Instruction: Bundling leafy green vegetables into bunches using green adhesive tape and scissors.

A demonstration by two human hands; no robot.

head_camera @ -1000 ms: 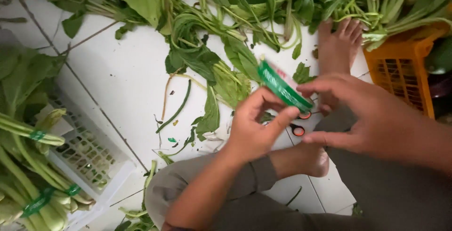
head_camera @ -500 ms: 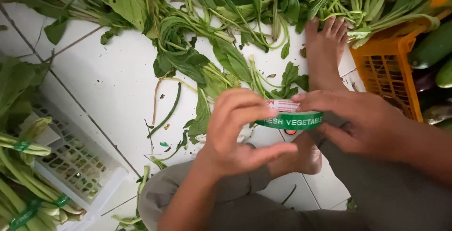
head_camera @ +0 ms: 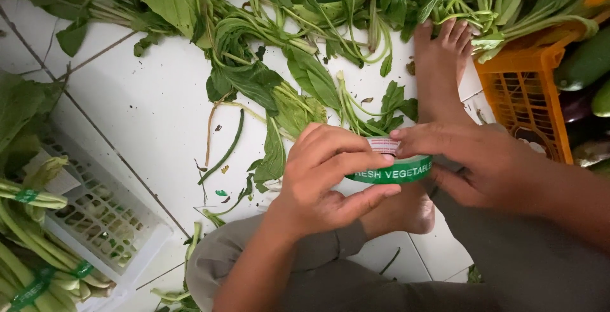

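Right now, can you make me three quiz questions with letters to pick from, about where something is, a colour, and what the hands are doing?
1. Where is the orange crate?
A. upper right
B. lower left
C. centre

2. What colour is the roll of tape?
A. blue
B. green
C. yellow

3. How is the roll held?
A. lying on the floor
B. in one hand only
C. between both hands

Answers:
1 A, it stands at the right edge, beside the bare foot.
2 B, its band is green with white lettering.
3 C, the left hand and right hand both grip it.
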